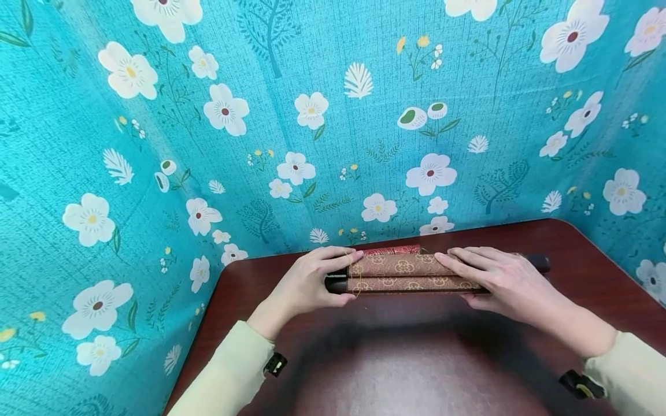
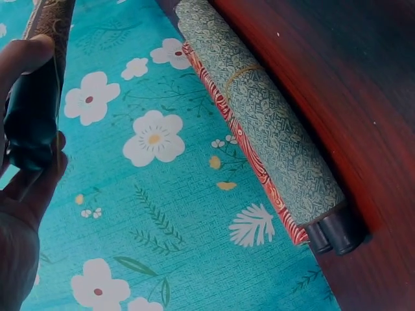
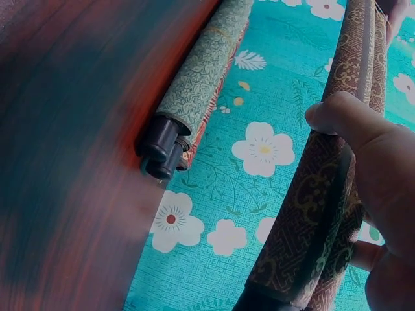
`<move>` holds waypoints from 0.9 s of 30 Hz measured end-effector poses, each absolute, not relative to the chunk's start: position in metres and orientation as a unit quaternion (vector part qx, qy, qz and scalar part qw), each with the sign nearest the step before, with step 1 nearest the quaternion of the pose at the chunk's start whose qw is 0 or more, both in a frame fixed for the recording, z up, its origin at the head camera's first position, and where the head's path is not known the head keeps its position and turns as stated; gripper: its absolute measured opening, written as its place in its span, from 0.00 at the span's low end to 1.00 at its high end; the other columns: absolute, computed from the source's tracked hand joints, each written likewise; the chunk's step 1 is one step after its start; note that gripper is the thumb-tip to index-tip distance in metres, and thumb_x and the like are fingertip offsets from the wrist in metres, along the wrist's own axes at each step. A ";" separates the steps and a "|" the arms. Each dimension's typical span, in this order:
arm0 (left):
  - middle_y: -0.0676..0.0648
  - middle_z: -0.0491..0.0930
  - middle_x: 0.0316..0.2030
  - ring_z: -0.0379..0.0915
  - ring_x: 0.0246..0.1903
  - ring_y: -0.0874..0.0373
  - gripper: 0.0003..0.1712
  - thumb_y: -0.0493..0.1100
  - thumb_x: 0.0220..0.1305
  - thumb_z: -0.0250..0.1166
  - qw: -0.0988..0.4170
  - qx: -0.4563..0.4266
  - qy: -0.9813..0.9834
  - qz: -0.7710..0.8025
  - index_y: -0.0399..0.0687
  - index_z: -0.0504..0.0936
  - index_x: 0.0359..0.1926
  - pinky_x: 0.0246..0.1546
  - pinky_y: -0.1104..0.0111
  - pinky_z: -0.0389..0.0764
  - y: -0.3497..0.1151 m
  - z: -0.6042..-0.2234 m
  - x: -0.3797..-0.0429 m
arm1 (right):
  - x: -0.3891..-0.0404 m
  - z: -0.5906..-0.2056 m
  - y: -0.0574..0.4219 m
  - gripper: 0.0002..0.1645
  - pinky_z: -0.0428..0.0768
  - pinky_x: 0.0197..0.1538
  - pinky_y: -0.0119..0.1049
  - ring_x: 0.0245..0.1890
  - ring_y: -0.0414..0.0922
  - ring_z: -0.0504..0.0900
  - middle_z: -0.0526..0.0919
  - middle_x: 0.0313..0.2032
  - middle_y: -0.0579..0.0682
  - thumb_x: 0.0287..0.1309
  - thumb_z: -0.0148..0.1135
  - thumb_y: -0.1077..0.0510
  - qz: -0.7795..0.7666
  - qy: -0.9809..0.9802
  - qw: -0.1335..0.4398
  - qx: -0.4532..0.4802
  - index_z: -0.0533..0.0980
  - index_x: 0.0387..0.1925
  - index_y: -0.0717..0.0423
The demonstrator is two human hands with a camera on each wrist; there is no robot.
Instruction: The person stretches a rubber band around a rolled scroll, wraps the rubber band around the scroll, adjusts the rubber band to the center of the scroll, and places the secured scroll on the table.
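Note:
A brown hanging scroll with gold flower patterns, rolled as two rolls side by side, is held level between both hands, in front of another scroll. My left hand grips its left end around the black end knobs, with a thin cord hanging there. Toward the right end, my right hand grips the rolls, thumb on one side and fingers on the other. The wrist views show a green patterned scroll with black knobs and a tie cord lying on the table, beside a red patterned strip. The brown scroll hides the green one in the head view.
The dark red-brown table has rounded far corners. Behind and at both sides hangs a turquoise flowered cloth. The green scroll lies along the table's far edge.

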State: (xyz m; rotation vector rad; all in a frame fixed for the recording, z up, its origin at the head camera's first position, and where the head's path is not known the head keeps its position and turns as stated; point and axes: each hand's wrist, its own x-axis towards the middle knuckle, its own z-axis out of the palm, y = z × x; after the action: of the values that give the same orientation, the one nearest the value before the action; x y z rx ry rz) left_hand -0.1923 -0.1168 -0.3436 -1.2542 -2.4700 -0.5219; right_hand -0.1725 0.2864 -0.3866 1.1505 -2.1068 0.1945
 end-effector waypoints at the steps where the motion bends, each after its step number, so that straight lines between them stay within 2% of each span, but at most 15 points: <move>1: 0.50 0.84 0.63 0.81 0.60 0.54 0.43 0.50 0.51 0.87 0.149 -0.432 -0.869 -0.188 0.56 0.83 0.70 0.56 0.61 0.86 -0.118 -0.343 -0.192 | -0.172 -0.387 0.286 0.42 0.89 0.38 0.56 0.51 0.56 0.88 0.89 0.56 0.57 0.80 0.37 0.30 0.075 -0.817 0.358 0.446 0.78 0.71 0.51; 5: 0.51 0.84 0.62 0.81 0.59 0.55 0.43 0.50 0.51 0.87 0.110 -0.410 -0.879 -0.219 0.58 0.83 0.70 0.53 0.61 0.87 -0.120 -0.343 -0.192 | -0.172 -0.388 0.284 0.41 0.89 0.39 0.55 0.51 0.55 0.88 0.88 0.56 0.56 0.80 0.37 0.30 0.076 -0.816 0.360 0.446 0.78 0.71 0.51; 10: 0.51 0.83 0.61 0.79 0.60 0.54 0.39 0.50 0.54 0.84 0.060 -0.385 -0.883 -0.263 0.57 0.85 0.68 0.54 0.58 0.85 -0.122 -0.342 -0.191 | -0.172 -0.391 0.282 0.42 0.89 0.39 0.56 0.50 0.56 0.88 0.89 0.56 0.57 0.80 0.37 0.30 0.076 -0.814 0.359 0.450 0.78 0.71 0.52; 15: 0.53 0.85 0.57 0.81 0.56 0.56 0.28 0.49 0.59 0.78 0.032 -0.365 -0.879 -0.306 0.55 0.89 0.63 0.51 0.60 0.85 -0.124 -0.343 -0.189 | -0.172 -0.394 0.278 0.42 0.89 0.37 0.55 0.50 0.56 0.89 0.88 0.56 0.57 0.79 0.36 0.29 0.080 -0.813 0.351 0.457 0.78 0.70 0.51; 18: 0.55 0.87 0.52 0.83 0.53 0.58 0.20 0.45 0.63 0.73 0.021 -0.340 -0.874 -0.347 0.54 0.92 0.56 0.50 0.62 0.85 -0.125 -0.344 -0.190 | -0.172 -0.395 0.276 0.41 0.89 0.37 0.54 0.51 0.55 0.89 0.88 0.57 0.56 0.79 0.37 0.30 0.083 -0.812 0.344 0.464 0.78 0.71 0.50; 20: 0.55 0.88 0.49 0.83 0.50 0.59 0.15 0.41 0.65 0.68 0.002 -0.315 -0.869 -0.382 0.53 0.92 0.51 0.51 0.62 0.85 -0.125 -0.345 -0.191 | -0.173 -0.395 0.275 0.37 0.89 0.38 0.54 0.51 0.56 0.88 0.88 0.57 0.56 0.75 0.56 0.32 0.079 -0.813 0.335 0.469 0.77 0.72 0.49; 22: 0.55 0.88 0.47 0.84 0.47 0.59 0.13 0.39 0.67 0.63 -0.015 -0.293 -0.866 -0.405 0.52 0.92 0.47 0.50 0.63 0.86 -0.125 -0.344 -0.192 | -0.172 -0.395 0.274 0.43 0.90 0.39 0.54 0.50 0.56 0.89 0.88 0.57 0.56 0.60 0.76 0.38 0.072 -0.817 0.325 0.470 0.77 0.73 0.49; 25: 0.55 0.88 0.48 0.84 0.48 0.59 0.14 0.39 0.69 0.61 -0.015 -0.284 -0.869 -0.405 0.52 0.90 0.49 0.51 0.61 0.86 -0.126 -0.343 -0.193 | -0.172 -0.397 0.274 0.42 0.90 0.38 0.54 0.49 0.56 0.89 0.88 0.56 0.57 0.61 0.75 0.37 0.071 -0.820 0.322 0.468 0.77 0.72 0.49; 26: 0.55 0.88 0.50 0.84 0.50 0.60 0.15 0.39 0.69 0.62 -0.005 -0.291 -0.873 -0.392 0.53 0.91 0.51 0.53 0.60 0.86 -0.127 -0.342 -0.193 | -0.172 -0.398 0.273 0.38 0.89 0.37 0.54 0.49 0.56 0.89 0.89 0.55 0.57 0.68 0.68 0.35 0.072 -0.820 0.325 0.465 0.78 0.71 0.49; 27: 0.55 0.88 0.52 0.83 0.52 0.60 0.16 0.40 0.69 0.64 0.010 -0.300 -0.877 -0.376 0.54 0.90 0.54 0.56 0.59 0.85 -0.128 -0.342 -0.192 | -0.172 -0.399 0.273 0.36 0.89 0.36 0.54 0.48 0.56 0.89 0.89 0.55 0.57 0.74 0.57 0.33 0.075 -0.820 0.328 0.463 0.78 0.71 0.49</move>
State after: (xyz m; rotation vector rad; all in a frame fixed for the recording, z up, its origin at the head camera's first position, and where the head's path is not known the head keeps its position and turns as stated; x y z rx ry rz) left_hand -0.1923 -0.1282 -0.3418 -0.9357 -2.7384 -1.1730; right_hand -0.1721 0.2734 -0.3990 1.2115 -2.1478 0.1969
